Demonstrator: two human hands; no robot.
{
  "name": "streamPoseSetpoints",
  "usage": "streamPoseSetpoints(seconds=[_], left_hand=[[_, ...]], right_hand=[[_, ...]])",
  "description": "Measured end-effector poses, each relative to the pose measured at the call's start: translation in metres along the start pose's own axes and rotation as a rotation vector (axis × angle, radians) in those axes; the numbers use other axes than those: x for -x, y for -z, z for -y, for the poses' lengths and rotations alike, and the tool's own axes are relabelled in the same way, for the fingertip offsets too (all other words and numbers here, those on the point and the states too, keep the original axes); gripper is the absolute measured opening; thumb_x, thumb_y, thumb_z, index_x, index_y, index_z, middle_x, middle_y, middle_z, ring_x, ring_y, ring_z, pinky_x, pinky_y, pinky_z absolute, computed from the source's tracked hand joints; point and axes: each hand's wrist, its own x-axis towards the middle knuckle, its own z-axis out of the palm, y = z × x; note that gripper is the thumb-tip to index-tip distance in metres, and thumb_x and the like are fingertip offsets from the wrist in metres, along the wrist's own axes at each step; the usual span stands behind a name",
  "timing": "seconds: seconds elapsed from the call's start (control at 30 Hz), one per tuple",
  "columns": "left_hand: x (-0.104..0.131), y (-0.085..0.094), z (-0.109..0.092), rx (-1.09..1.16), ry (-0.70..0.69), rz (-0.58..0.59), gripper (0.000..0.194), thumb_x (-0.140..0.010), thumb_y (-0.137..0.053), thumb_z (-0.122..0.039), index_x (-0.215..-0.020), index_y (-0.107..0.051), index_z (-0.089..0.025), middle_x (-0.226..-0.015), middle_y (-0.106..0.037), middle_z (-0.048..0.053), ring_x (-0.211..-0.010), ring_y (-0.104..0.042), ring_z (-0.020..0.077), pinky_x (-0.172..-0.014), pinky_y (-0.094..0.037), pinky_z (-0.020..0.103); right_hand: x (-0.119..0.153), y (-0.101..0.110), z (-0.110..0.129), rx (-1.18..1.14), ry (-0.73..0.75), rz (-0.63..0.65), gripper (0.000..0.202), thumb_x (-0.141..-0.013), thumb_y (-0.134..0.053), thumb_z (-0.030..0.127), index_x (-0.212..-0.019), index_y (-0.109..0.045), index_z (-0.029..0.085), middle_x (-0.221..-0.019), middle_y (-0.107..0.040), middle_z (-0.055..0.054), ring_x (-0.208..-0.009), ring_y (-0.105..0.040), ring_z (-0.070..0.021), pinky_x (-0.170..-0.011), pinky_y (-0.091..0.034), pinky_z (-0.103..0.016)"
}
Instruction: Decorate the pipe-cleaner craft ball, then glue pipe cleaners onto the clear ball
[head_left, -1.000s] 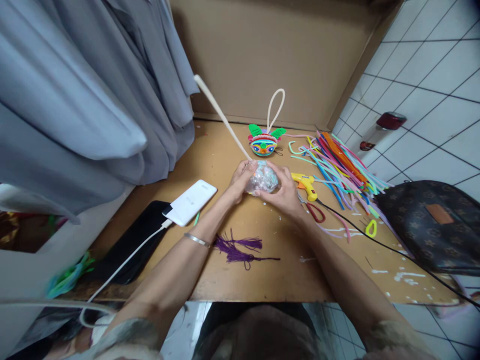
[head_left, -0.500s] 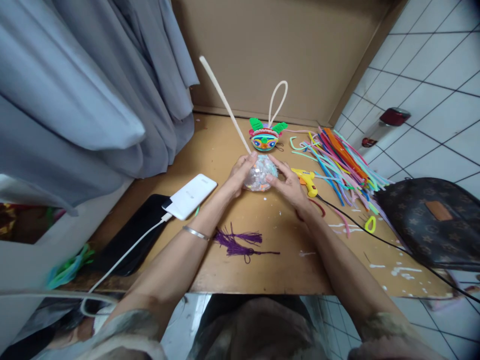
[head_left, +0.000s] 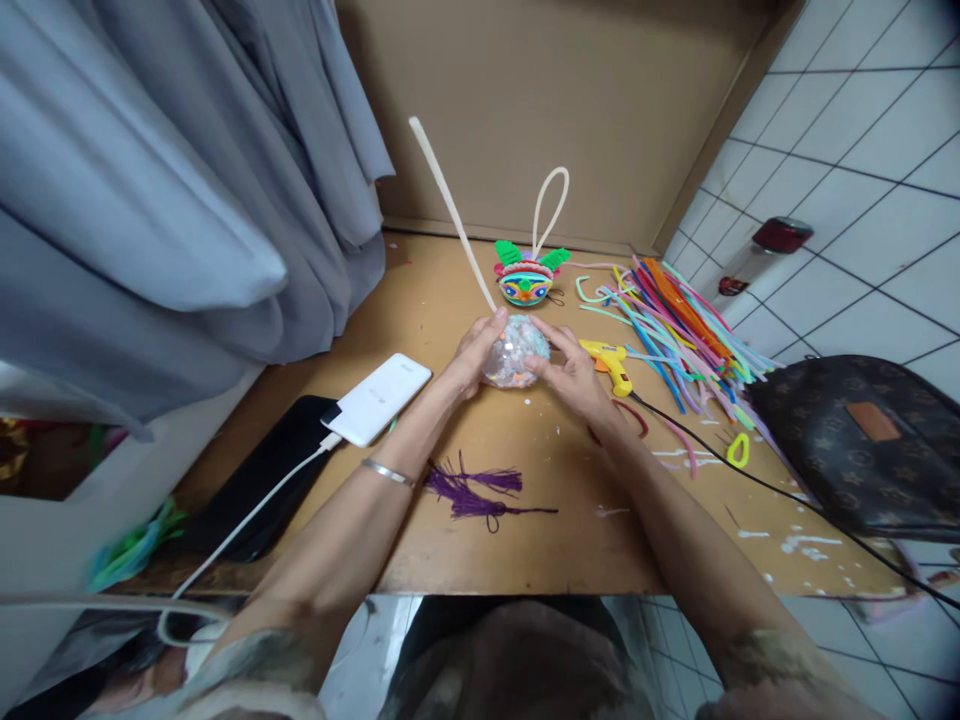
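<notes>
Between my two hands sits a clear round ball (head_left: 514, 352) with shiny, pale, colourful bits showing in it. My left hand (head_left: 478, 352) is closed round its left side, and a long cream pipe cleaner (head_left: 452, 212) slants up and left from near that thumb. My right hand (head_left: 574, 372) grips the ball's right side with thumb and fingers. Just behind it stands a colourful lion-head ornament (head_left: 526, 284) with green ears and a cream loop on top. Nearer to me, purple tassels (head_left: 472, 495) lie on the wooden table (head_left: 495, 560).
A yellow glue gun (head_left: 616, 368) with a black cord lies right of my hands, by a heap of coloured pipe cleaners (head_left: 675, 320). A brown patterned bag (head_left: 862, 450) is at far right. To the left are a white power bank (head_left: 381, 398), a black tablet (head_left: 262, 490) and a grey curtain (head_left: 300, 200).
The view has shifted slightly. Both hands still hold the ball in nearly the same place, and the upright pipe cleaner has tilted very little.
</notes>
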Motion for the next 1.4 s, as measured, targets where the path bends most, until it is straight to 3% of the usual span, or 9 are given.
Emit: streamPoseSetpoints(seconds=[0.1, 0.33, 0.63, 0.87, 1.0, 1.17, 1.4], left_hand=[[0.002, -0.001, -0.001, 0.015, -0.030, 0.001, 0.062, -0.069, -0.074, -0.076, -0.091, -0.061, -0.020, -0.080, -0.069, 0.005, -0.071, -0.067, 0.0197, -0.067, -0.052, 0.033], [0.004, -0.004, -0.004, 0.046, -0.035, 0.002, 0.059, -0.069, -0.077, -0.073, -0.089, -0.059, -0.021, -0.077, -0.067, 0.004, -0.068, -0.065, 0.0181, -0.064, -0.051, 0.031], [0.001, -0.004, -0.002, 0.007, -0.069, -0.053, 0.060, -0.069, -0.076, -0.073, -0.089, -0.059, -0.019, -0.078, -0.067, 0.003, -0.071, -0.064, 0.0184, -0.067, -0.049, 0.031], [0.003, -0.004, -0.004, 0.000, -0.071, -0.066, 0.061, -0.068, -0.077, -0.073, -0.090, -0.060, -0.019, -0.077, -0.065, 0.002, -0.070, -0.063, 0.0171, -0.067, -0.048, 0.030], [0.004, -0.005, -0.004, -0.012, -0.087, -0.070, 0.065, -0.062, -0.079, -0.074, -0.091, -0.059, -0.019, -0.080, -0.065, 0.001, -0.072, -0.061, 0.0157, -0.070, -0.048, 0.029], [0.006, -0.005, -0.006, -0.016, -0.111, -0.027, 0.067, -0.061, -0.080, -0.073, -0.093, -0.057, -0.019, -0.082, -0.065, 0.001, -0.073, -0.061, 0.0143, -0.072, -0.049, 0.028], [0.007, -0.004, -0.010, 0.003, -0.110, -0.001, 0.067, -0.059, -0.084, -0.068, -0.098, -0.059, -0.019, -0.085, -0.065, 0.000, -0.075, -0.062, 0.0137, -0.073, -0.049, 0.026]], right_hand=[[0.001, 0.000, 0.001, -0.030, -0.020, 0.010, 0.072, -0.081, -0.072, 0.063, -0.144, -0.058, 0.032, -0.129, -0.058, -0.011, -0.123, -0.058, -0.0298, -0.082, -0.064, -0.041], [-0.001, 0.004, 0.002, -0.013, 0.004, 0.022, 0.071, -0.079, -0.076, 0.060, -0.142, -0.059, 0.032, -0.124, -0.058, -0.009, -0.120, -0.060, -0.0281, -0.086, -0.064, -0.042], [0.001, 0.001, 0.005, -0.005, -0.030, -0.005, 0.069, -0.080, -0.073, 0.060, -0.141, -0.061, 0.031, -0.123, -0.058, -0.010, -0.116, -0.060, -0.0287, -0.075, -0.066, -0.039], [0.004, -0.004, 0.008, 0.047, -0.010, -0.024, 0.076, -0.073, -0.080, 0.055, -0.142, -0.059, 0.032, -0.130, -0.059, -0.010, -0.122, -0.059, -0.0316, -0.089, -0.062, -0.048], [0.006, -0.013, 0.006, 0.128, 0.039, -0.099, 0.084, -0.065, -0.087, 0.051, -0.141, -0.058, 0.032, -0.132, -0.061, -0.010, -0.123, -0.059, -0.0328, -0.100, -0.056, -0.053], [0.007, -0.022, 0.004, 0.167, 0.090, -0.201, 0.080, -0.065, -0.087, 0.044, -0.138, -0.058, 0.029, -0.128, -0.063, -0.011, -0.121, -0.060, -0.0321, -0.104, -0.053, -0.054], [0.007, -0.021, 0.007, 0.141, 0.073, -0.211, 0.077, -0.067, -0.084, 0.041, -0.138, -0.057, 0.029, -0.131, -0.061, -0.011, -0.122, -0.060, -0.0308, -0.100, -0.056, -0.051]])
